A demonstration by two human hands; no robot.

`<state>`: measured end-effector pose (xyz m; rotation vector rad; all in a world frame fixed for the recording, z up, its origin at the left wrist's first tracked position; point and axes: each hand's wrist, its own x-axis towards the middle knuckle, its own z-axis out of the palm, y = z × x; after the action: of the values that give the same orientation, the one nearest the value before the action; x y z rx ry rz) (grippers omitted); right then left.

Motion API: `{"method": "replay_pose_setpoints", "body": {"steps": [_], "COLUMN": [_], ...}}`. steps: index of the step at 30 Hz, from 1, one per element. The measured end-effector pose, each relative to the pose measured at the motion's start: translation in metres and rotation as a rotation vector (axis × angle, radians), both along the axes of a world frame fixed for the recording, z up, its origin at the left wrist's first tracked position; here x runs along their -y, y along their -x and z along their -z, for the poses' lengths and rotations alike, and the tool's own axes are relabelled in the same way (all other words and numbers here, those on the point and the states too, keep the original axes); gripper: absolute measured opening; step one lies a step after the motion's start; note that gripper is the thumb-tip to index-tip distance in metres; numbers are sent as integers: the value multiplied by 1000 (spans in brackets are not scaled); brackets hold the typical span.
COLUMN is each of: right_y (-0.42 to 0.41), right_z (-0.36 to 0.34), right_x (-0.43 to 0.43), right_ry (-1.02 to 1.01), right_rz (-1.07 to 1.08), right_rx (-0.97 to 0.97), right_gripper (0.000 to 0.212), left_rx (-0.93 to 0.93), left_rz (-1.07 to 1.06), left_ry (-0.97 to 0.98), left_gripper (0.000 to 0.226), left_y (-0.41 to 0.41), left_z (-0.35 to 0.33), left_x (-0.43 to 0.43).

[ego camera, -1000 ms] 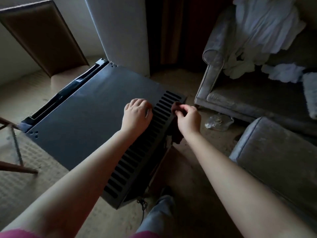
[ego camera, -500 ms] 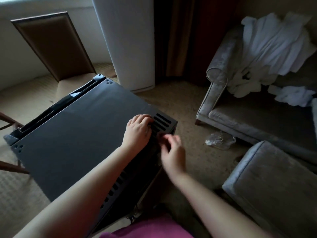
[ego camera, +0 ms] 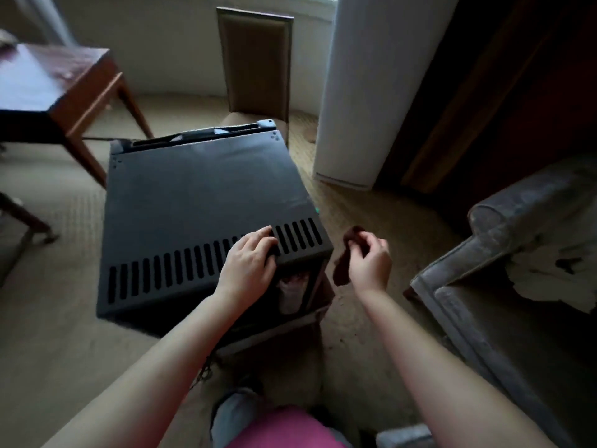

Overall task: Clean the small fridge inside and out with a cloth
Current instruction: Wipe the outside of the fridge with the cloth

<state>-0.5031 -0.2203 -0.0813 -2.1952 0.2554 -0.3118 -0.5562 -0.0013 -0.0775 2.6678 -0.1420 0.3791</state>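
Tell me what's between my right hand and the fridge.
Only the dark cloth, dangling from the right hand on the side toward the fridge, with carpet showing in the gap. The head view shows this.

The left hand [ego camera: 248, 266] rests on the black fridge's [ego camera: 200, 202] slotted edge; the right hand [ego camera: 368, 263] pinches what looks like a dark cloth [ego camera: 344, 266].
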Motion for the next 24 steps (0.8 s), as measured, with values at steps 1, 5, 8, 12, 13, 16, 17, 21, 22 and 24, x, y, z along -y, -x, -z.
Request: {"method": "replay_pose_setpoints", "body": {"steps": [1, 5, 8, 12, 13, 16, 17, 21, 22, 24], "right_y": [-2, 10, 23, 30, 34, 49, 55, 82, 87, 91], "right_z": [1, 7, 10, 6, 5, 1, 1, 17, 23, 35], "right_x": [10, 30, 38, 54, 60, 74, 77, 86, 89, 92], "right_ry": [11, 52, 27, 15, 15, 24, 27, 23, 28, 70], "right_rz": [-29, -182, -253, -305, -310, -333, -350, -408, -430, -479], "right_rx": [-8, -66, -29, -14, -19, -14, 5, -7, -25, -38], "right_gripper": [25, 27, 27, 29, 30, 30, 29, 25, 24, 22], "left_rx": [-10, -58, -44, -29, -34, -46, -57, -121, -142, -169], "left_rz": [-53, -232, -270, -314, -318, -342, -358, -468, -495, -536], "left_ry": [-10, -7, -40, -8, 5, 46, 57, 90, 102, 111], "left_gripper": [41, 43, 44, 41, 40, 38, 37, 35, 35, 42], "left_y": [12, 55, 71, 89, 96, 122, 131, 176, 187, 201], "left_z": [2, 10, 7, 1, 0, 3, 7, 28, 32, 40], "left_x": [1, 8, 13, 23, 27, 33, 35, 48, 52, 59]}}
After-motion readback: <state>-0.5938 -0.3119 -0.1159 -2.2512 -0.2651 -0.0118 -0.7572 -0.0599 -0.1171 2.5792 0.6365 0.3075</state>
